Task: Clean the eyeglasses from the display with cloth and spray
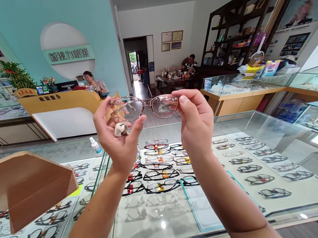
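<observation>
Glasses (145,108) btwn L hand (118,139), R hand (196,123), raised

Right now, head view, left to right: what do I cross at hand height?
Brown wooden stand → spray bottle → left hand → clear-framed glasses → right hand → coloured boxes

Your left hand (118,141): bare, fingers slim and long, heel of palm rounded. Your right hand (196,125): bare too, back smooth, knuckles rounded, thumbnail (184,99) short, trimmed, natural sheen. Your left forearm (96,221): bare from wrist to bottom of view, slender, widening toward elbow. Your right forearm (232,200): likewise bare along whole visible length, same slim build. Wrists narrow, both uncovered. Upper arms cut off at bottom of view; clothing there cannot be told.
</observation>
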